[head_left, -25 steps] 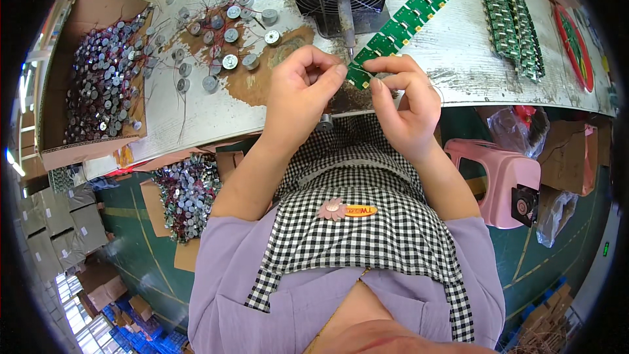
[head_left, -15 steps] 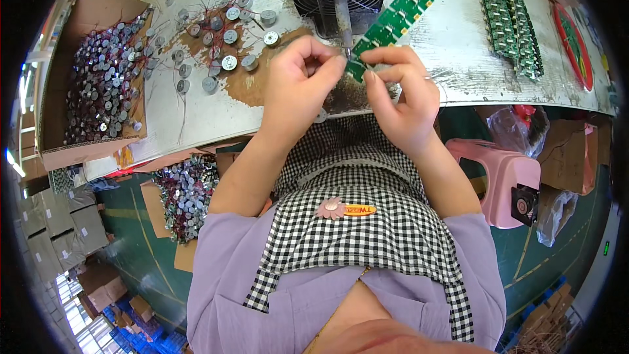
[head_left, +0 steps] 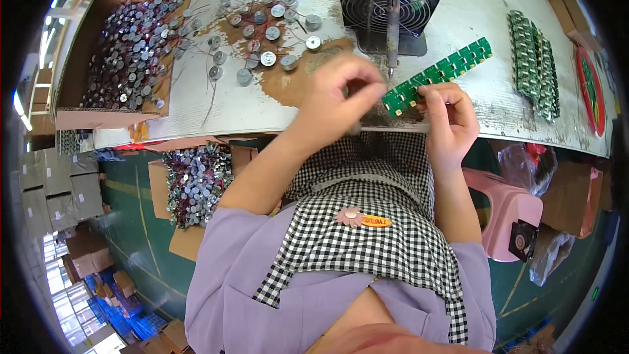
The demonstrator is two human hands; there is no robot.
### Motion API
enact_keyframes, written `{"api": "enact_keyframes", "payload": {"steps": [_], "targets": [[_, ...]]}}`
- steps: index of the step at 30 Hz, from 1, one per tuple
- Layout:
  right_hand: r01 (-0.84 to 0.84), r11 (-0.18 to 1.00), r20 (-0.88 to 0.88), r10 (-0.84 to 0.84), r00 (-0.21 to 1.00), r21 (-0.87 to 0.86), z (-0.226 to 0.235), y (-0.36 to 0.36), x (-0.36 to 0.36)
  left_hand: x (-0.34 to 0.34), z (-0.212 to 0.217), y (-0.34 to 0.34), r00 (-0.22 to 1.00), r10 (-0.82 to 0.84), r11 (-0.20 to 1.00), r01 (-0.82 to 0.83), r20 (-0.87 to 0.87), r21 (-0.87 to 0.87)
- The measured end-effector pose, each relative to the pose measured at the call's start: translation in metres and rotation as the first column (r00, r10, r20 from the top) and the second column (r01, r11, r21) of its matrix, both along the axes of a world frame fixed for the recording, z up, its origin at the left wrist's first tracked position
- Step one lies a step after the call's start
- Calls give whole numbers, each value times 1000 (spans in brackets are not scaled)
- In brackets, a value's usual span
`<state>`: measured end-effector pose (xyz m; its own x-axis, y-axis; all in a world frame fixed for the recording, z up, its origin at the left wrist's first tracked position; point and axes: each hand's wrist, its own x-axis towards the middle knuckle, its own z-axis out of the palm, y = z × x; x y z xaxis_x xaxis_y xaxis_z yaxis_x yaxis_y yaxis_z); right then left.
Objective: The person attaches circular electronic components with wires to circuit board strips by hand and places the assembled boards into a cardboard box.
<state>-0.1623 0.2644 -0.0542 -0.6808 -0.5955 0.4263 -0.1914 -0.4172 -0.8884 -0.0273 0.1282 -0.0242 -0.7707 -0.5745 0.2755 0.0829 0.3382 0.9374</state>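
Observation:
A long strip of green circuit boards (head_left: 455, 64) slants over the table, its near left end beside my left fingertips. My right hand (head_left: 453, 121) is closed on the strip's lower edge with thumb and fingers. My left hand (head_left: 344, 95) is slightly blurred, thumb and forefinger brought together; what they pinch cannot be made out. Part of a small grey round piece (head_left: 354, 130) shows under that hand at the table edge. An upright soldering iron (head_left: 392, 33) points down, its tip just above the strip's left end.
A black fan (head_left: 367, 10) stands behind the iron. Small round motors with thin wires (head_left: 268, 59) lie scattered at left, beside a cardboard box (head_left: 108, 120) full of them. Stacked green boards (head_left: 524, 59) and a red-rimmed dish (head_left: 599, 124) are at right.
The view has shifted, so the table sits further right and lower. The strip has tilted flatter and its end has come away from the iron's tip. My right hand now grips further along it.

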Motion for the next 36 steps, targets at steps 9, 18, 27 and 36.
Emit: {"api": "enact_keyframes", "payload": {"steps": [9, 18, 27, 36], "targets": [[11, 998, 31, -13, 999, 63, -6, -4, -3, -1, 24, -119, 666, 676, 333, 106, 316, -937], [-7, 1000, -136, 7, 991, 0, -14, -3, -2, 6, 16, -140, 830, 443, 266, -483, -339, -834], [96, 995, -548, -68, 834, 22, -3, -3, -4, 25, 26, -28, 928, 277, 942, -212, -248, 258], [38, 998, -598, -63, 799, -55, 0, -6, -2, 15, 1, 12, 1000, 16, 759, -12, 1, 651]]}}
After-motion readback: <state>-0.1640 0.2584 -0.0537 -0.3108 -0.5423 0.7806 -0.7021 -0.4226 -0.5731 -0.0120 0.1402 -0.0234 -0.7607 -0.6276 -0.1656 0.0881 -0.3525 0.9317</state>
